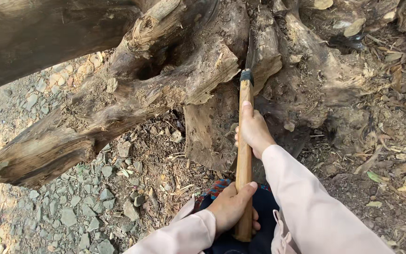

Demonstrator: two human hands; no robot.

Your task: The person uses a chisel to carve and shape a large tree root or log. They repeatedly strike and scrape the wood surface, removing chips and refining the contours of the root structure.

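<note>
A grey gravel patch (71, 207) fills the lower left, and above it a big weathered tree stump (132, 89) with thick, splintered roots runs across the frame. The left hand (231, 207) is wrapped around the lower end of a wooden axe handle (245, 155), thumb laid over the front, just above the butt of the shaft. The handle rises almost straight up the middle of the view. Higher on it, the right hand (254, 129) grips the shaft from the right side, thumb pointing up along the wood. The 2 hands are well apart on the handle, both closed firmly around it. At the top, the axe head (249, 61) is sunk into a cleft in the stump; only a dark narrow edge of it shows, and its shape is hard to make out. Pale pink sleeves (306, 197) cover both forearms. To the right lie dry leaves (400, 174) on bare earth.
</note>
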